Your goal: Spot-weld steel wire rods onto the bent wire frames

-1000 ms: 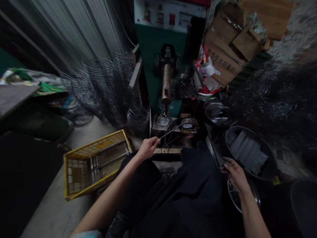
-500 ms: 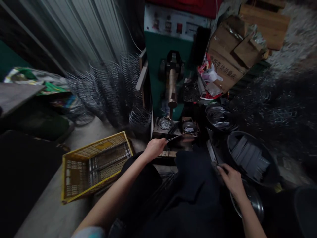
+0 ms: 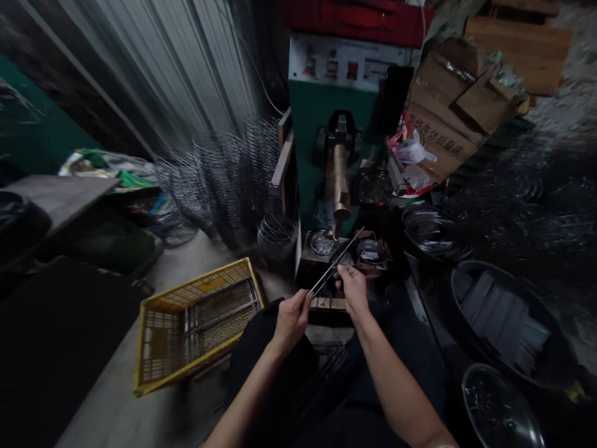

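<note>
My left hand (image 3: 292,316) is closed around the lower end of a thin metal rod (image 3: 329,266), which slants up to the right in front of the machine. My right hand (image 3: 354,289) is beside the rod's middle with its fingers pinched together; whatever is between them is too dark to make out. Just beyond the rod, a copper-coloured electrode arm (image 3: 341,180) points down from a green machine (image 3: 308,162). Below its tip lies a small dish (image 3: 321,244) of shiny small metal pieces. A second dark dish (image 3: 372,252) is to the right.
A yellow crate (image 3: 158,376) with metal rods stands at the left. Stacked wire coils (image 3: 221,186) are behind it. On the right are a black tub (image 3: 459,274) of flat grey strips, a metal bowl (image 3: 501,404) and a cardboard box (image 3: 438,130).
My right hand has come from the right side to the middle, beside the rod. My left hand still holds the rod, now angled more steeply upward. The view has shifted somewhat.
</note>
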The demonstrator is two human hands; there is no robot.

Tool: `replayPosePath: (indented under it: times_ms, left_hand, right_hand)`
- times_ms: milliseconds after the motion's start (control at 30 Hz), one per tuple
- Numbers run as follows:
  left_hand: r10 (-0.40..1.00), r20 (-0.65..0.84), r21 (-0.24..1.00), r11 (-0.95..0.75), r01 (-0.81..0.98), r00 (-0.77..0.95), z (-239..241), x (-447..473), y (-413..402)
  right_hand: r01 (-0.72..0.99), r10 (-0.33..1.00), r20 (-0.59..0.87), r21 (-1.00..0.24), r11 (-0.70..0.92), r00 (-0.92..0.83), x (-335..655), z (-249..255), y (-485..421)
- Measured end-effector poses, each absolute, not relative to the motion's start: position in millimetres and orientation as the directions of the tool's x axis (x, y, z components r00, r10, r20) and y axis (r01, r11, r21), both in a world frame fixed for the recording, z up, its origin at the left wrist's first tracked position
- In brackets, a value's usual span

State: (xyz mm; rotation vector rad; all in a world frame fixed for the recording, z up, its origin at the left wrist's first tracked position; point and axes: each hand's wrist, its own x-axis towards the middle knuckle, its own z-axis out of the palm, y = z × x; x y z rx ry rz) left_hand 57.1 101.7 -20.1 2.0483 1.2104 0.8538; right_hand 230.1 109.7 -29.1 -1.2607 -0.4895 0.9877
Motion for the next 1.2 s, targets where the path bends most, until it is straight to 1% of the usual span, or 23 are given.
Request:
replayPosePath:
  times_ms: [100,267,367,500,633,867,1200]
  left_hand:
    - [0.905,0.240,0.759,-0.400,0.514,0.350,-26,59,104]
    - [0.901,0.290,0.767,-0.421,0.484,0.323,-28,60,107]
    - [0.902,0.295,0.777,-0.418,0.471,0.314,-28,61,107]
    - [0.908,0.290,0.795,-0.404,0.453,0.302,-28,65,107]
    - [0.904,0.301,0.784,-0.416,0.461,0.303,-24,69,109]
    - [0.904,0.306,0.781,-0.418,0.464,0.300,-12,71,112]
    - [0.921,0.257,0.808,-0.370,0.458,0.292,-12,75,119]
  right_hand:
    - [-0.423,0.823,-0.224,-0.906,0.022,0.522,219,-24,113]
    - [-0.422,0.825,-0.188,-0.904,0.067,0.533,219,-25,119]
    - [-0.433,0.827,-0.170,-0.896,0.097,0.536,221,-26,122]
    - [-0.460,0.825,-0.174,-0.881,0.114,0.537,222,-23,124]
    - [-0.477,0.833,-0.179,-0.872,0.113,0.524,224,-19,126]
    - [-0.468,0.839,-0.148,-0.873,0.137,0.523,230,-13,135]
    - [-0.432,0.853,-0.101,-0.889,0.154,0.512,236,-7,143]
